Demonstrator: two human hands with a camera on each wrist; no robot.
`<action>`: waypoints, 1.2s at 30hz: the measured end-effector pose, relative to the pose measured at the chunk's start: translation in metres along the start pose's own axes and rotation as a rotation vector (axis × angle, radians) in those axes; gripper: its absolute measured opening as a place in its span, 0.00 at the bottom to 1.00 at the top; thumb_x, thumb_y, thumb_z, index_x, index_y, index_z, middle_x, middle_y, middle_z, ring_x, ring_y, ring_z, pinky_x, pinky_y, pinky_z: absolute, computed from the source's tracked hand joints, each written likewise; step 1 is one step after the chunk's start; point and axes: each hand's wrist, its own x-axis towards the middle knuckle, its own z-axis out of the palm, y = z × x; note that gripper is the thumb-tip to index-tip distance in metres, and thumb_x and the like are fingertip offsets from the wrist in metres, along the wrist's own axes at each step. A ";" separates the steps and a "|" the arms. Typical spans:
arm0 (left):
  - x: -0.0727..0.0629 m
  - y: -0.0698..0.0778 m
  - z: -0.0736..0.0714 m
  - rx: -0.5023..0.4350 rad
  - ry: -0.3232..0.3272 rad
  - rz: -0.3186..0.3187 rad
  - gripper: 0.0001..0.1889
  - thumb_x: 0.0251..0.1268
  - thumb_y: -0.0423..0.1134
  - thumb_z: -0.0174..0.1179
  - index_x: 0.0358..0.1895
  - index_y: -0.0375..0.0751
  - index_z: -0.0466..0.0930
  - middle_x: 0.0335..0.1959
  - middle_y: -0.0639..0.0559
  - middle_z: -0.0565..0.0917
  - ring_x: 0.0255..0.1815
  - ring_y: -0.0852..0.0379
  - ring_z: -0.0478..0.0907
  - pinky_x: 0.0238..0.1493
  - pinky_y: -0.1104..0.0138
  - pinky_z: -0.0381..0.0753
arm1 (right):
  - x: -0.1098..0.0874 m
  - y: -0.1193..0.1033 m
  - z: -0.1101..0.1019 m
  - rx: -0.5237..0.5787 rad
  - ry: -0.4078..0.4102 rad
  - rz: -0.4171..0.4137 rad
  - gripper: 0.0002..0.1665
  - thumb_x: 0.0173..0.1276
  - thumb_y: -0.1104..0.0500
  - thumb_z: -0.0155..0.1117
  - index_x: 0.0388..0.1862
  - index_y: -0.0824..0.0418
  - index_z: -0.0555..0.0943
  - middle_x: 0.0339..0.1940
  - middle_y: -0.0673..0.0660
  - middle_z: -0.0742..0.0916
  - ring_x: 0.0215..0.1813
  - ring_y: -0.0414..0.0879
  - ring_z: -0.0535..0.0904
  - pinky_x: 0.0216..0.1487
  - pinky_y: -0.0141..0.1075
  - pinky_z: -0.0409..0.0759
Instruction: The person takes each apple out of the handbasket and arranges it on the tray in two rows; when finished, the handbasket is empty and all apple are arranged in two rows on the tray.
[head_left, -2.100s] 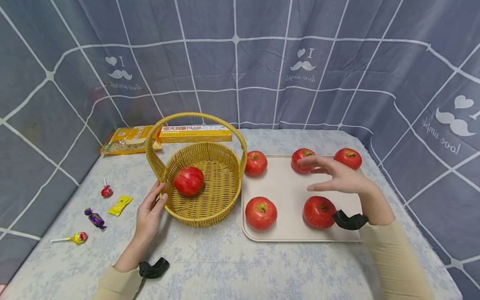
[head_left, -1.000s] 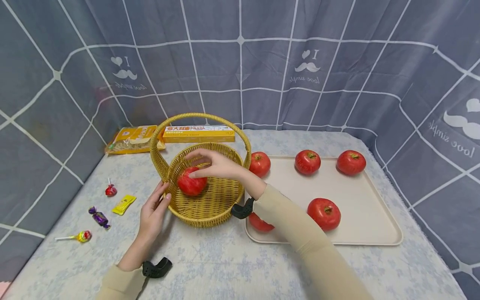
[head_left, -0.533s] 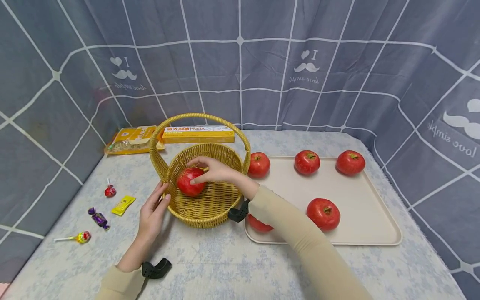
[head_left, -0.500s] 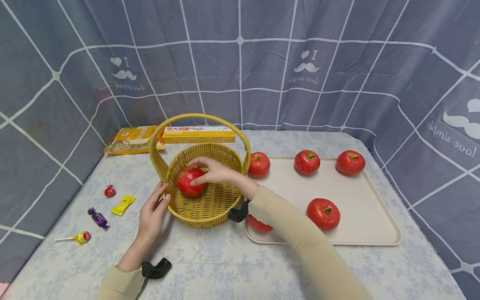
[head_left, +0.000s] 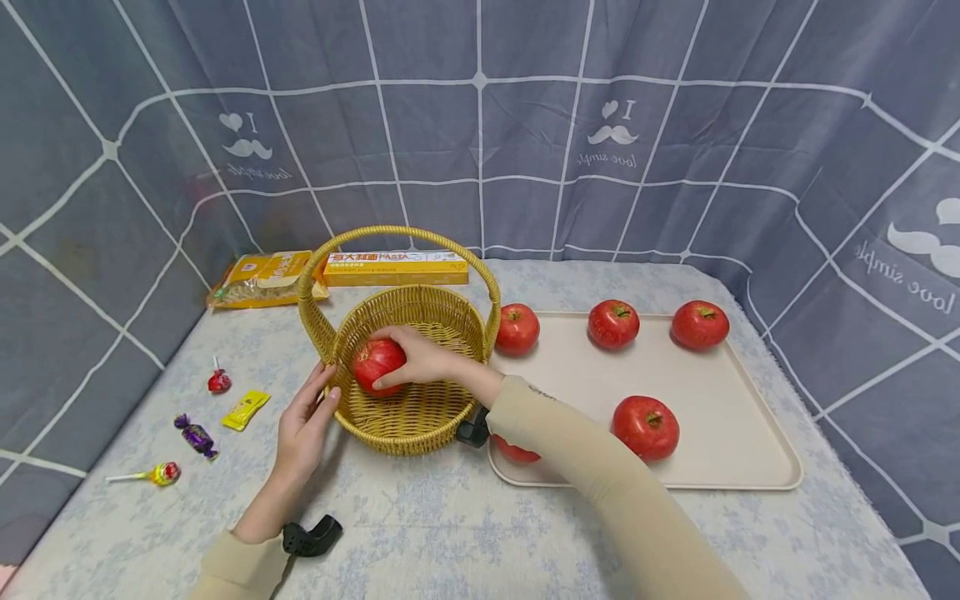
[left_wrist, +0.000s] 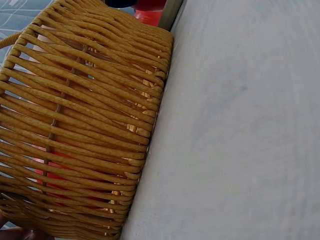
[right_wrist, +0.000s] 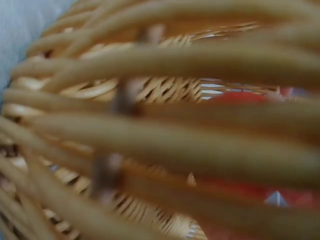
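In the head view, a yellow wicker basket (head_left: 408,437) with a tall handle stands left of the middle. Inside it lies a red apple (head_left: 377,365), which my right hand (head_left: 420,358) grips from the right, thumb on the near side and fingers over the far side. My left hand (head_left: 303,425) touches the basket's left side at the handle's base, its fingers fairly straight. Woven basket side (left_wrist: 85,115) fills much of the left wrist view. Through the blurred weave in the right wrist view, red parts of the apple (right_wrist: 240,97) show.
Right of the basket, a cream tray (head_left: 738,433) bears several red apples (head_left: 647,427); my forearm partly covers one. Lollipops (head_left: 163,473) and wrapped candies (head_left: 246,410) lie at the left. Behind the basket are a pasta box (head_left: 397,273) and a yellow bag (head_left: 262,282).
My right hand has moved from over the tray into the basket, then down onto the apple, and now grips it. The apple has shifted slightly left. My left hand has stayed at the basket.
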 end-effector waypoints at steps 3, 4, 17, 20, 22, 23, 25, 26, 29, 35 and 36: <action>0.000 0.000 0.000 0.007 -0.006 0.001 0.21 0.71 0.35 0.51 0.65 0.33 0.68 0.71 0.46 0.60 0.71 0.50 0.55 0.58 0.84 0.61 | -0.001 -0.001 0.002 -0.021 -0.028 0.000 0.48 0.52 0.51 0.75 0.69 0.54 0.62 0.64 0.59 0.68 0.62 0.49 0.68 0.56 0.36 0.73; 0.000 0.000 0.000 0.011 -0.007 0.001 0.22 0.71 0.35 0.51 0.65 0.33 0.68 0.71 0.46 0.60 0.71 0.50 0.55 0.58 0.83 0.61 | -0.002 0.000 0.002 -0.022 -0.040 0.001 0.49 0.51 0.51 0.76 0.69 0.55 0.62 0.64 0.59 0.68 0.61 0.49 0.68 0.56 0.36 0.73; 0.000 0.000 0.000 0.005 0.001 0.014 0.21 0.71 0.34 0.51 0.64 0.32 0.68 0.71 0.45 0.61 0.71 0.49 0.56 0.58 0.84 0.60 | -0.009 -0.005 0.002 -0.052 -0.043 -0.052 0.49 0.38 0.53 0.82 0.60 0.56 0.67 0.56 0.56 0.69 0.54 0.44 0.70 0.50 0.31 0.74; 0.000 -0.001 0.000 0.010 0.006 0.005 0.21 0.70 0.34 0.51 0.64 0.32 0.68 0.71 0.45 0.61 0.71 0.50 0.56 0.59 0.83 0.61 | -0.010 -0.007 -0.004 0.034 -0.038 -0.066 0.49 0.39 0.55 0.82 0.60 0.55 0.66 0.56 0.56 0.68 0.53 0.44 0.70 0.49 0.31 0.75; 0.000 -0.001 0.000 0.013 0.008 -0.003 0.21 0.70 0.34 0.51 0.64 0.32 0.68 0.71 0.45 0.61 0.71 0.51 0.56 0.59 0.82 0.61 | -0.011 -0.009 -0.009 0.091 -0.034 -0.087 0.49 0.40 0.56 0.81 0.61 0.54 0.65 0.57 0.55 0.69 0.54 0.44 0.70 0.49 0.31 0.75; 0.000 -0.001 0.000 0.014 0.009 -0.007 0.21 0.70 0.34 0.52 0.64 0.32 0.68 0.71 0.45 0.61 0.71 0.51 0.56 0.60 0.81 0.61 | -0.012 -0.009 -0.011 0.122 -0.035 -0.098 0.49 0.40 0.57 0.81 0.61 0.54 0.65 0.57 0.54 0.69 0.54 0.43 0.71 0.49 0.31 0.75; 0.000 -0.001 0.000 0.021 0.010 -0.016 0.21 0.70 0.35 0.52 0.64 0.32 0.68 0.71 0.46 0.61 0.71 0.51 0.56 0.62 0.78 0.61 | -0.014 -0.012 -0.018 0.175 -0.032 -0.131 0.49 0.41 0.58 0.80 0.62 0.52 0.64 0.57 0.53 0.71 0.54 0.43 0.72 0.49 0.31 0.76; 0.000 -0.001 0.000 0.025 0.010 -0.019 0.21 0.70 0.35 0.52 0.65 0.32 0.68 0.71 0.46 0.61 0.71 0.52 0.56 0.63 0.76 0.61 | -0.015 -0.013 -0.021 0.208 -0.033 -0.147 0.49 0.42 0.58 0.80 0.62 0.52 0.63 0.57 0.52 0.72 0.54 0.43 0.72 0.50 0.31 0.76; -0.001 0.000 0.000 0.030 0.010 -0.024 0.21 0.70 0.35 0.52 0.65 0.33 0.68 0.71 0.46 0.61 0.71 0.52 0.56 0.65 0.72 0.61 | -0.021 -0.017 -0.033 0.286 -0.037 -0.203 0.49 0.43 0.60 0.79 0.63 0.51 0.64 0.56 0.50 0.74 0.54 0.43 0.73 0.50 0.33 0.77; 0.000 0.000 0.000 0.031 0.007 -0.018 0.21 0.71 0.35 0.51 0.65 0.33 0.68 0.71 0.46 0.61 0.71 0.51 0.56 0.60 0.82 0.60 | -0.043 -0.029 -0.056 0.288 -0.053 -0.311 0.47 0.42 0.60 0.79 0.61 0.53 0.65 0.57 0.50 0.73 0.55 0.44 0.73 0.50 0.36 0.79; 0.000 0.000 0.000 0.033 0.006 -0.016 0.21 0.71 0.35 0.51 0.65 0.33 0.68 0.71 0.46 0.60 0.71 0.51 0.56 0.59 0.83 0.60 | -0.049 -0.031 -0.060 0.265 -0.057 -0.329 0.47 0.42 0.60 0.79 0.61 0.53 0.65 0.57 0.50 0.73 0.56 0.44 0.72 0.50 0.36 0.79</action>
